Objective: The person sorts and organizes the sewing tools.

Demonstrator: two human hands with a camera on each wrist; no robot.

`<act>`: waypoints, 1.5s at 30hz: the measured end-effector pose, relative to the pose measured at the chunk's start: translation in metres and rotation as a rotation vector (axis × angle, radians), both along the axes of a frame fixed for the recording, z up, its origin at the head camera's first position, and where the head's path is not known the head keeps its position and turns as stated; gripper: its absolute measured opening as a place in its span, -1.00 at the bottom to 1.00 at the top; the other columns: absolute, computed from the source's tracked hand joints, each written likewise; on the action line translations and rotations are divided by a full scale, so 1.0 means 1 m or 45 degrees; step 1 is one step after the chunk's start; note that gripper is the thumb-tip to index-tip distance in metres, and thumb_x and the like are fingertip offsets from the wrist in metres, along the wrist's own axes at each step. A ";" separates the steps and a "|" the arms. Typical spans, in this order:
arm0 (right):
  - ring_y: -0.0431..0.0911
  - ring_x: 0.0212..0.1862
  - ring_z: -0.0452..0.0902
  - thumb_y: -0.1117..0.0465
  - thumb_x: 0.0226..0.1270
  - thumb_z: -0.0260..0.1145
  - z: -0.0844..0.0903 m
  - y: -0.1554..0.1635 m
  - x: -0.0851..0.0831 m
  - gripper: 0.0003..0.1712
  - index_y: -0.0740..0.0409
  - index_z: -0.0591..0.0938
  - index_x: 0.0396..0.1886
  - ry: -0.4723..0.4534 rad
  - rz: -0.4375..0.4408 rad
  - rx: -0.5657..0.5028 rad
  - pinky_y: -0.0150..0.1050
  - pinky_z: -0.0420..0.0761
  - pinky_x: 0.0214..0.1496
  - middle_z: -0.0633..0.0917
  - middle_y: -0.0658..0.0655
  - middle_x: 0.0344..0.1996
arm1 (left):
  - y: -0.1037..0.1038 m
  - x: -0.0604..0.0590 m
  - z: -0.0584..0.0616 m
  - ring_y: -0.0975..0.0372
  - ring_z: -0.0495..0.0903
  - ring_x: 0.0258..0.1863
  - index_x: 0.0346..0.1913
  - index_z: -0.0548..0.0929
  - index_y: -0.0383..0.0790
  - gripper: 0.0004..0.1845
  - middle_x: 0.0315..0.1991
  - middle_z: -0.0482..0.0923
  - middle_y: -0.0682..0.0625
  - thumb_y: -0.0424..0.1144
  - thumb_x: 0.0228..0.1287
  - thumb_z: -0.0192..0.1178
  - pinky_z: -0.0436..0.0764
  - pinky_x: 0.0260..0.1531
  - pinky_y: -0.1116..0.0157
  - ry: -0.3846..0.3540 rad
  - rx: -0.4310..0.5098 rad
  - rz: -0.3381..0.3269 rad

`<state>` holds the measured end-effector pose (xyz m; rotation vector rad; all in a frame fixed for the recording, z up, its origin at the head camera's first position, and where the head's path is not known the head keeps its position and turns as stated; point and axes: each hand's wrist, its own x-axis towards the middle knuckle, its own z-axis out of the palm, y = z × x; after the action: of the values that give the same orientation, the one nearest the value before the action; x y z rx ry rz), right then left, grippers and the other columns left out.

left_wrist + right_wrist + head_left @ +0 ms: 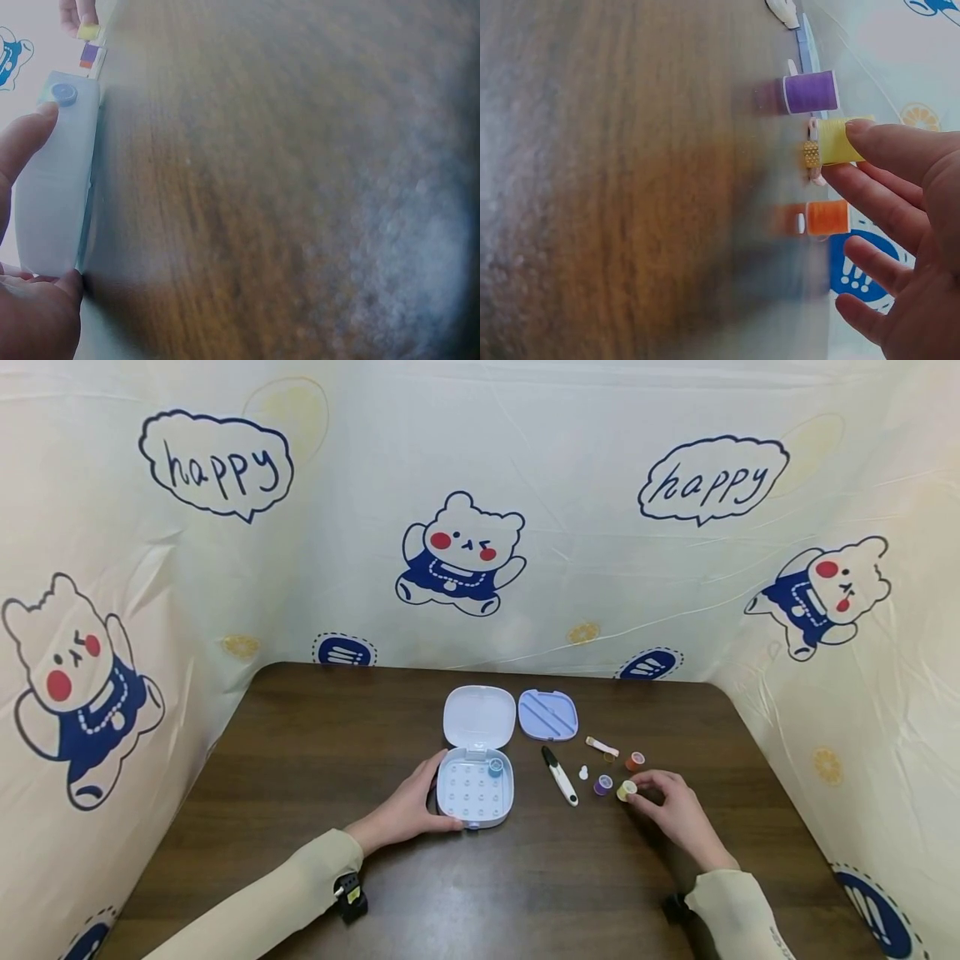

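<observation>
- my right hand (675,810) pinches the yellow spool (626,790), right of frame centre on the table (315,752).
- purple spool (603,785) just left of it, orange spool (635,761) just above.
- my left hand (408,810) grips the open sewing box (476,787) at centre, a blue spool (496,767) inside.
- snips (560,776) lie between box and spools.

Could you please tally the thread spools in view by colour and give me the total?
Blue thread spool, in the open sewing box: 1
Purple thread spool: 1
Yellow thread spool, pinched by the right hand: 1
Orange thread spool: 1
Total: 4 spools. The left hand holds the box's side.
</observation>
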<state>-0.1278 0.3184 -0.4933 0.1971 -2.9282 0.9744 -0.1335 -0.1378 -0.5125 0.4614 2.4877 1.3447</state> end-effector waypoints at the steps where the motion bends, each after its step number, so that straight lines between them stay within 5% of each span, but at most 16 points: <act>1: 0.27 0.24 0.44 0.22 0.31 0.53 0.000 0.000 0.000 -0.74 0.16 0.73 -0.05 0.002 0.001 0.001 0.31 0.41 0.24 0.77 0.15 -0.13 | 0.000 0.000 0.000 -0.01 0.23 0.55 0.68 -0.02 -0.25 0.35 0.59 0.12 -0.23 0.09 -0.01 0.66 0.26 0.49 -0.05 -0.001 -0.001 0.000; 28: 0.31 0.29 0.37 0.21 0.32 0.53 0.022 -0.020 0.001 -0.73 0.16 0.75 -0.03 -0.023 0.049 0.028 0.40 0.35 0.27 0.68 0.29 0.07 | 0.001 0.003 0.003 -0.06 0.22 0.55 0.67 -0.02 -0.30 0.33 0.59 0.12 -0.28 0.06 0.02 0.65 0.24 0.49 -0.08 0.001 0.010 -0.009; 42: 0.43 0.42 0.30 0.28 0.26 0.56 0.020 -0.035 -0.005 -0.78 0.12 0.76 -0.12 0.070 0.124 -0.002 0.49 0.14 0.40 0.78 0.15 -0.21 | 0.001 0.004 0.006 -0.06 0.21 0.55 0.67 -0.02 -0.31 0.34 0.59 0.11 -0.29 0.05 0.02 0.66 0.25 0.49 -0.07 -0.001 0.019 -0.001; 45: 0.40 0.34 0.36 0.28 0.25 0.57 0.020 -0.039 -0.007 -0.78 0.10 0.77 -0.12 0.074 0.149 -0.016 0.42 0.24 0.38 0.78 0.12 -0.19 | 0.001 0.003 0.005 -0.06 0.20 0.56 0.67 -0.02 -0.31 0.33 0.59 0.11 -0.29 0.05 0.01 0.66 0.25 0.49 -0.06 0.001 0.019 0.000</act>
<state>-0.1344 0.2795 -0.4735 0.3935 -2.8854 0.9837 -0.1302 -0.1371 -0.5074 0.4658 2.4796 1.3644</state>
